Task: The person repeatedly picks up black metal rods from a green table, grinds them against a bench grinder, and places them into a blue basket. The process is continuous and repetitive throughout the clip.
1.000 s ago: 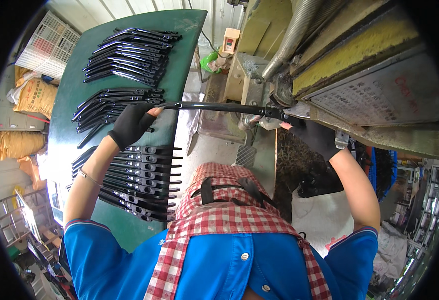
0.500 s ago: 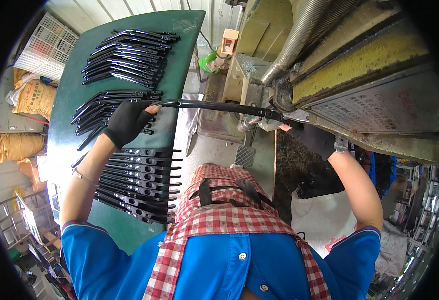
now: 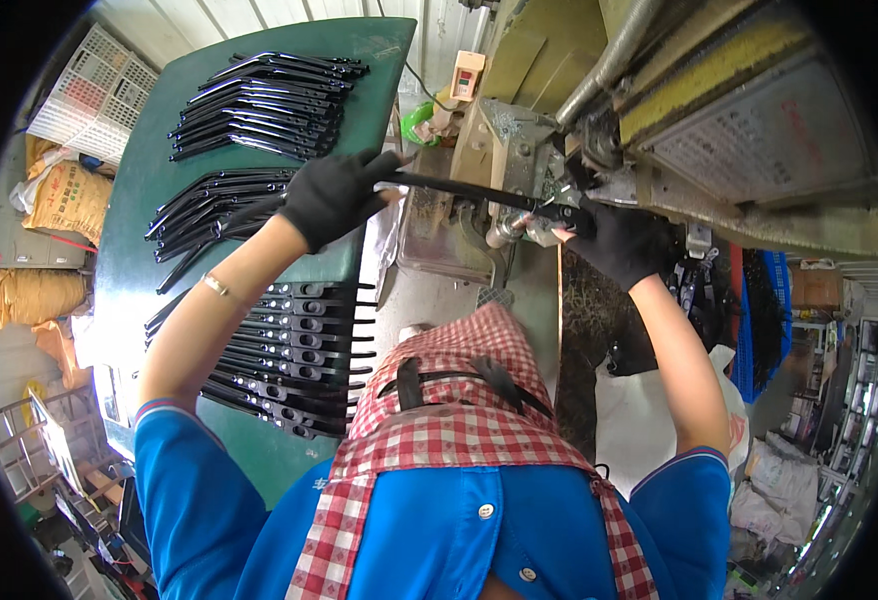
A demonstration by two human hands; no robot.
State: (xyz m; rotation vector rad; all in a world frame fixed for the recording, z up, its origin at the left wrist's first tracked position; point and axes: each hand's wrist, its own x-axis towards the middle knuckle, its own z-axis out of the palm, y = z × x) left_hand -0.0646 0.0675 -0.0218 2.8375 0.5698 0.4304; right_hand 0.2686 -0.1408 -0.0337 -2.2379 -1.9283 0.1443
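Note:
A bent-looking black metal bar (image 3: pixel 469 190) spans the gap between my two gloved hands, just in front of the press's work area (image 3: pixel 549 165). My left hand (image 3: pixel 339 200), in a black fingertip-less glove, is closed at the bar's left end. Around the bar's right end, which has holes in it, my right hand (image 3: pixel 621 242) is closed close to the press tooling. I cannot tell whether the bar touches the tooling. Left of me, a green table (image 3: pixel 359 100) carries an upper pile of black bars (image 3: pixel 259 110), a middle pile (image 3: pixel 209 215) and a lower row (image 3: pixel 299 355).
The press's large yellow-green body (image 3: pixel 739 130) overhangs my right hand. A foot pedal (image 3: pixel 496 297) shows partly beyond my checked apron. A blue crate (image 3: pixel 762 320) and black parts stand at right. A white plastic basket (image 3: pixel 94 95) and yellow sacks (image 3: pixel 69 200) lie beyond the table.
My left hand has moved right and slightly up with the bar, away from the table piles. My right hand has shifted a little left. My apron now covers most of the pedal.

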